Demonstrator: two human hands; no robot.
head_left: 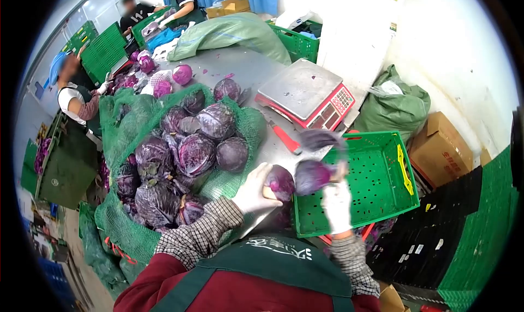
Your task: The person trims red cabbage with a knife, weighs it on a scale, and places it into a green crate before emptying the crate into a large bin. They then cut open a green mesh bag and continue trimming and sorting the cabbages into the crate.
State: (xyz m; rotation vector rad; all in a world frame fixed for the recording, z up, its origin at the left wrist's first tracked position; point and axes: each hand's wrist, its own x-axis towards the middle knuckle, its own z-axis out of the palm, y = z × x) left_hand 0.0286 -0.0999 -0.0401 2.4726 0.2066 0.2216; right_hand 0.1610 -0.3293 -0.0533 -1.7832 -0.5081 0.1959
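Observation:
My left hand (255, 193), in a white glove, is wrapped round a red cabbage (280, 182) in front of my apron. Just right of it my right hand (337, 204), also gloved, is closed over the near side of a green crate (360, 175). Loose purple cabbage leaves (312, 176) are at its fingers, smeared by motion, one curling up above the crate. To the left, an open green mesh sack (248, 132) spills a heap of whole red cabbages (197, 155). Behind the hands, a red-handled knife (285, 137) lies on the metal table (256, 115).
A red digital scale (305, 93) stands at the table's back right. Beyond are a pale green sack (234, 36) and another green crate (297, 42). On the right sit a stuffed green bag (396, 102) and a cardboard box (441, 148). Co-workers (79, 96) stand across the table.

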